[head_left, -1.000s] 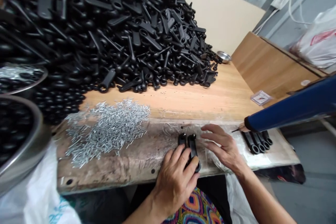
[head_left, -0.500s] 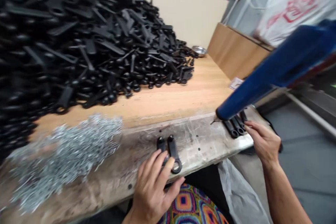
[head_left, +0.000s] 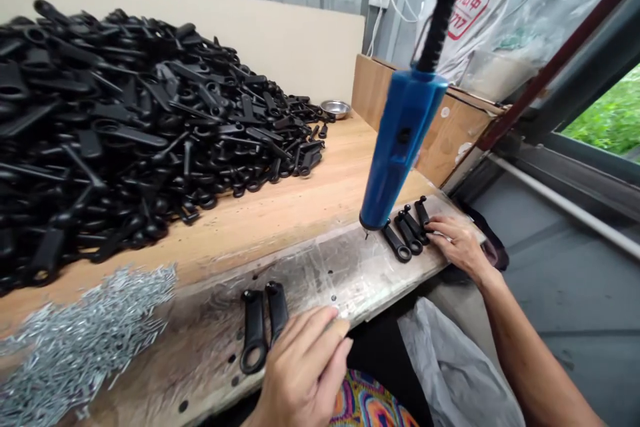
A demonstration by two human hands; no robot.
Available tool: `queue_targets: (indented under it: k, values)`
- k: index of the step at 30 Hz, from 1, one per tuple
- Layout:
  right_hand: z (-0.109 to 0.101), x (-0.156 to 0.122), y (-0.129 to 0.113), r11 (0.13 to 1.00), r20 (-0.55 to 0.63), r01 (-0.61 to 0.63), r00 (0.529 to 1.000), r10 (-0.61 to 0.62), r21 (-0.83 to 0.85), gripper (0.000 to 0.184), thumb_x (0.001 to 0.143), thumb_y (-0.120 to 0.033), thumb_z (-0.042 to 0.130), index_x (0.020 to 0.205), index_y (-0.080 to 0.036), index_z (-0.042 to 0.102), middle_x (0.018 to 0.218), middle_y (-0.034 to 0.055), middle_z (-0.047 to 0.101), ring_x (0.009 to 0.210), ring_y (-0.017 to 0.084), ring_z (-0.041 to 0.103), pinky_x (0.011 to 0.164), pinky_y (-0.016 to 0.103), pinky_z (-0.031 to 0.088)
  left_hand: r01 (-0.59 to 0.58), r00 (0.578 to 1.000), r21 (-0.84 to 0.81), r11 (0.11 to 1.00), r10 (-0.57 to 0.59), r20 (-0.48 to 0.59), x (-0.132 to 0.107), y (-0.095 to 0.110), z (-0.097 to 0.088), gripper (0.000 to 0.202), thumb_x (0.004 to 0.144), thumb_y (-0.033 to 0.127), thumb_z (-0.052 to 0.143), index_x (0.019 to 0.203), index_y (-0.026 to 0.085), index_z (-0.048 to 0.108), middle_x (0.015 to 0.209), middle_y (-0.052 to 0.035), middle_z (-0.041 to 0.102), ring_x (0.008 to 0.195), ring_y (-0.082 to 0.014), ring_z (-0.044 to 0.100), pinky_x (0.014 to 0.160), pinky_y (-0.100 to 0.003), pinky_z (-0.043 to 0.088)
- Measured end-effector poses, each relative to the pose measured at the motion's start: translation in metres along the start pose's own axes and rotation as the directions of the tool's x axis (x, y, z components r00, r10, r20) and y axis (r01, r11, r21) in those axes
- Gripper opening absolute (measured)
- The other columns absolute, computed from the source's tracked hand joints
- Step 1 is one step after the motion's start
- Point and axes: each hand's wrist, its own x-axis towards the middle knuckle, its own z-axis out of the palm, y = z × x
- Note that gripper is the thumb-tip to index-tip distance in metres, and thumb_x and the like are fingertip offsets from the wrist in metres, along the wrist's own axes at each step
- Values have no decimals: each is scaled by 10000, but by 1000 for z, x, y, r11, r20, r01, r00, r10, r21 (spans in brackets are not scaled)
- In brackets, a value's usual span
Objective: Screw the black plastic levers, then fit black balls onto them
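Observation:
My left hand [head_left: 305, 367] rests at the bench's near edge, fingers stretched flat beside two black plastic handle parts [head_left: 263, 323] lying side by side on the worn strip. My right hand [head_left: 457, 243] reaches to the right end of the bench, its fingers spread on a row of several black handle parts [head_left: 407, 233]. A blue hanging power screwdriver [head_left: 400, 140] dangles upright just left of that row, its tip near the bench. Neither hand grips anything.
A big heap of black plastic handle parts [head_left: 125, 140] covers the back left of the wooden bench [head_left: 300, 207]. Loose silver pins [head_left: 80, 340] lie at front left. A small metal bowl [head_left: 335, 108] sits at the back. A white plastic bag [head_left: 450, 373] hangs below the bench edge.
My right hand moved from the middle pair out to the row at the right end. The blue screwdriver swung from slanted to upright. The camera turned right.

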Motion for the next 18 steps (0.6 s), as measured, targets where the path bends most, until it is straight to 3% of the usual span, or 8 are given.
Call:
queue_targets:
  k: [4, 6, 8, 13, 18]
  values:
    - [-7, 0, 2, 999, 139, 30, 990, -26, -26, 232, 837, -310, 521, 974, -252, 699, 1078, 58, 652, 990, 254, 595, 899, 402, 443, -20, 982, 53, 998, 9, 189, 45, 14, 41, 116, 815, 122, 485, 856, 177, 579, 886, -48, 588, 795, -163, 538, 695, -311, 456]
    - [-9, -1, 3, 999, 189, 47, 981, -41, -25, 254, 859, -329, 499, 1016, -256, 685, 1082, 57, 655, 968, 250, 612, 877, 391, 457, -116, 937, 151, 982, 57, 345, 68, 16, 65, 63, 801, 157, 487, 809, 175, 547, 849, -52, 558, 780, -189, 517, 664, -332, 445]
    - [-8, -3, 6, 997, 228, 65, 972, -55, -37, 283, 876, -360, 476, 1047, -247, 671, 1109, 67, 644, 981, 251, 615, 860, 375, 470, -223, 892, 217, 950, 109, 438, 88, 14, 89, 112, 788, 180, 493, 890, 169, 537, 903, -67, 546, 823, -211, 514, 673, -344, 442]
    - [-3, -4, 20, 986, 243, 125, 966, -95, -110, 324, 867, -416, 464, 1048, -246, 671, 1146, 75, 627, 1009, 259, 611, 798, 349, 502, -318, 866, 297, 900, 148, 478, 112, -1, 135, 177, 834, 171, 393, 958, 143, 515, 911, -83, 552, 803, -223, 531, 635, -346, 417]
    - [3, -3, 27, 967, 244, 173, 962, -125, -186, 364, 858, -422, 424, 967, -210, 698, 1095, 95, 641, 976, 269, 623, 807, 368, 507, -370, 853, 264, 891, 213, 477, 113, -1, 149, 192, 858, 144, 349, 921, 115, 528, 850, -96, 579, 783, -235, 555, 596, -338, 392]
